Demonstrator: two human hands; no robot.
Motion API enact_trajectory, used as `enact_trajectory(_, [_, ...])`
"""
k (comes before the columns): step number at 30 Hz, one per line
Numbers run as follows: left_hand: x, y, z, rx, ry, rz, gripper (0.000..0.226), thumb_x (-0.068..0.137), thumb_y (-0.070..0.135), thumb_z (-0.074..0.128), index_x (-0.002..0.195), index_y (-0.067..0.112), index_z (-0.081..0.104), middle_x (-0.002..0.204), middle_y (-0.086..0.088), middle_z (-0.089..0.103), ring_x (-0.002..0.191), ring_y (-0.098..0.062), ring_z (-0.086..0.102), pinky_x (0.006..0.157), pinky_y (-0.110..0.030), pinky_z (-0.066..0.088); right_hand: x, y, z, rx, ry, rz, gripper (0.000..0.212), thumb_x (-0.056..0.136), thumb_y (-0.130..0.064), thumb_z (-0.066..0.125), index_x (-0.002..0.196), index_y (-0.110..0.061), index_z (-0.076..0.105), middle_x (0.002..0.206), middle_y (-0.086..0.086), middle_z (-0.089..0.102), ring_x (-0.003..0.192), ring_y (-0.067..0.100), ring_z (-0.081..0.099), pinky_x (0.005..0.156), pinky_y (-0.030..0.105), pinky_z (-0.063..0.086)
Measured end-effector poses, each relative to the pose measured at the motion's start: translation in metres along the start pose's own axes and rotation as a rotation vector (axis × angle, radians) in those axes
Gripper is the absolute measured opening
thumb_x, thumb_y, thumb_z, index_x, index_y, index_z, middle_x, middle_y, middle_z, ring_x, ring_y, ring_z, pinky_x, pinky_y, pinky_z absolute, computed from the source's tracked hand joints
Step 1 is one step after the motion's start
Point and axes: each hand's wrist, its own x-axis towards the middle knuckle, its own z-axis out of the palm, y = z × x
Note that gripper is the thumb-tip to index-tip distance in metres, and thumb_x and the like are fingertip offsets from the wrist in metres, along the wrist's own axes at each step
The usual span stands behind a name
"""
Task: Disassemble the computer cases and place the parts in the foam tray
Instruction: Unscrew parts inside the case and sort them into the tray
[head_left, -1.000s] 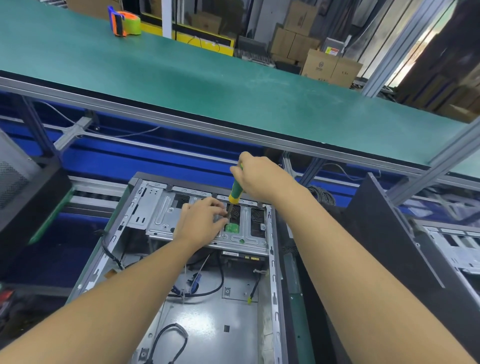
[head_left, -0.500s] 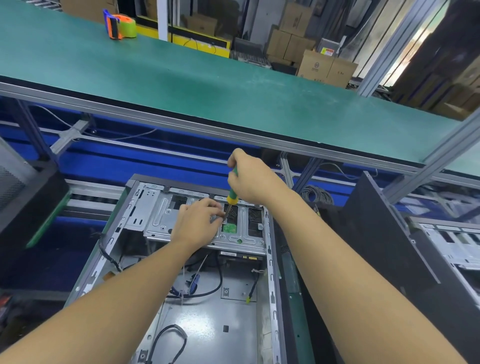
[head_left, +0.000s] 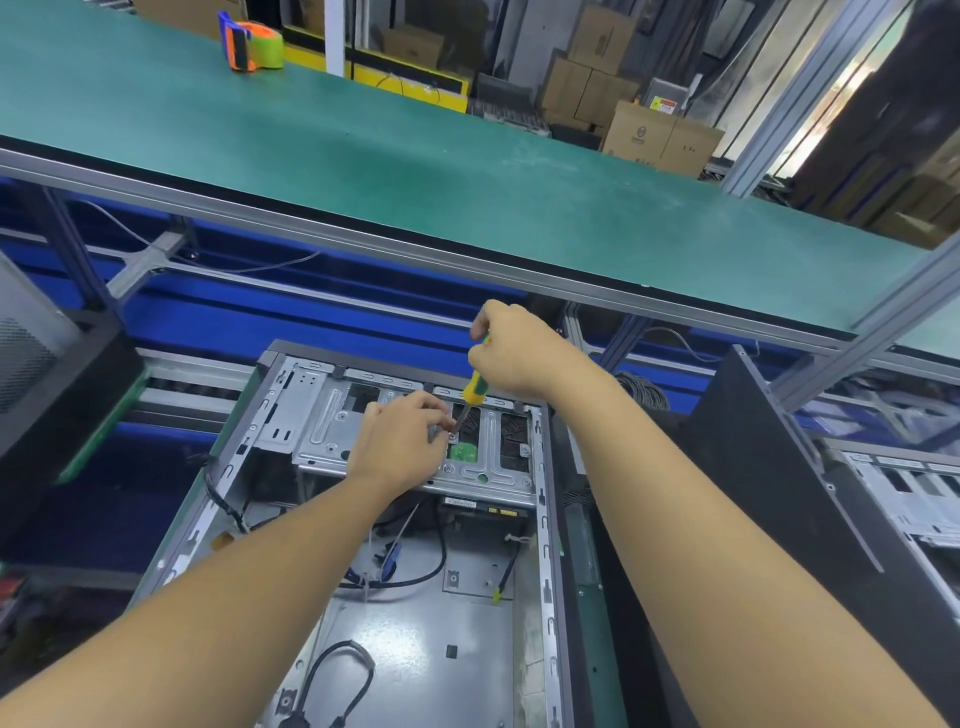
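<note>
At drive cage (head_left: 332, 436), left hand (head_left: 400, 441), right hand (head_left: 519, 353), screwdriver (head_left: 474, 391) as before.

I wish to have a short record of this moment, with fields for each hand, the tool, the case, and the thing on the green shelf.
right hand: grips the screwdriver handle from above
screwdriver: yellow and green handle, tilted, tip down at the drive bracket
left hand: rests on the bracket, fingertips at the screwdriver tip; what they pinch is not clear
computer case: open, loose cables inside
green shelf: tape dispenser at the far left
</note>
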Motion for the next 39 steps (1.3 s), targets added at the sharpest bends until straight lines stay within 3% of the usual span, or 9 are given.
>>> enact_trajectory(6, [0.000,0.002,-0.002,-0.004,-0.012,0.004,0.020,0.092,0.034,0.059,0.104,0.036,0.075,0.119,0.024,0.057,0.109,-0.001,0.052,0.091,-0.028,0.023,-0.007,-0.005,0.003,-0.184,0.075,0.070,0.049,0.102,-0.055,0.035,0.128,-0.014,0.043,0.125,0.012,0.052,0.105,0.037,0.054,0.074,0.041,0.039])
enact_trajectory(9, [-0.001,0.003,-0.003,0.004,-0.013,0.002,0.020,0.092,0.033,0.059,0.105,0.036,0.074,0.121,0.023,0.057,0.111,-0.002,0.052,0.093,-0.030,0.025,-0.007,-0.008,0.007,-0.193,0.137,-0.009,0.026,0.108,-0.036,0.035,0.112,-0.011,0.040,0.109,0.014,0.059,0.079,0.030,0.052,0.064,0.039,0.039])
enact_trajectory(13, [-0.001,0.004,-0.002,0.019,-0.015,0.004,0.020,0.092,0.033,0.058,0.103,0.035,0.074,0.120,0.022,0.058,0.111,-0.003,0.052,0.094,-0.032,0.027,-0.006,-0.008,-0.009,-0.009,-0.110,-0.033,0.023,0.094,-0.012,0.049,0.115,-0.020,0.050,0.115,0.002,0.051,0.112,0.028,0.045,0.088,0.042,0.044])
enact_trajectory(19, [-0.002,0.004,-0.003,-0.008,-0.011,0.003,0.021,0.091,0.032,0.058,0.103,0.036,0.074,0.118,0.023,0.058,0.106,-0.001,0.052,0.093,-0.031,0.027,-0.010,-0.013,0.000,-0.275,0.062,0.117,0.059,0.102,-0.060,0.031,0.135,-0.012,0.040,0.130,0.015,0.052,0.107,0.038,0.054,0.075,0.041,0.037])
enact_trajectory(23, [-0.002,0.004,-0.004,0.002,-0.014,0.010,0.021,0.091,0.032,0.058,0.104,0.036,0.074,0.119,0.022,0.058,0.109,-0.002,0.052,0.093,-0.031,0.026,-0.007,-0.014,0.002,-0.157,0.093,0.026,0.017,0.105,-0.024,0.040,0.112,-0.008,0.044,0.099,0.011,0.058,0.086,0.033,0.054,0.065,0.038,0.039])
enact_trajectory(27, [-0.003,0.004,-0.004,0.013,-0.014,0.009,0.021,0.091,0.032,0.058,0.104,0.036,0.074,0.119,0.022,0.058,0.109,-0.002,0.052,0.094,-0.032,0.027,-0.008,-0.015,-0.010,-0.063,-0.123,0.024,0.027,0.095,-0.023,0.053,0.121,-0.019,0.050,0.118,0.005,0.047,0.113,0.030,0.047,0.082,0.036,0.038])
enact_trajectory(31, [-0.004,0.006,-0.005,0.008,-0.013,0.008,0.022,0.091,0.031,0.057,0.105,0.035,0.074,0.119,0.022,0.057,0.108,-0.002,0.052,0.096,-0.033,0.029,-0.010,-0.013,-0.001,-0.221,0.020,0.121,0.056,0.100,-0.056,0.040,0.137,-0.013,0.038,0.134,0.014,0.044,0.111,0.038,0.053,0.074,0.040,0.039])
enact_trajectory(34, [-0.004,0.007,-0.006,0.003,-0.015,0.009,0.023,0.091,0.030,0.058,0.106,0.035,0.074,0.119,0.021,0.057,0.109,-0.002,0.052,0.096,-0.031,0.027,-0.010,-0.014,0.005,-0.206,0.147,0.053,0.032,0.107,-0.036,0.036,0.121,-0.008,0.041,0.113,0.015,0.059,0.080,0.030,0.054,0.059,0.038,0.038])
enact_trajectory(39, [-0.003,0.006,-0.005,0.017,-0.016,0.007,0.023,0.091,0.030,0.057,0.106,0.034,0.074,0.121,0.021,0.058,0.109,-0.003,0.052,0.097,-0.035,0.029,-0.007,-0.012,-0.007,-0.062,-0.077,0.014,0.027,0.095,-0.016,0.050,0.121,-0.020,0.048,0.118,0.004,0.038,0.111,0.026,0.036,0.079,0.040,0.036])
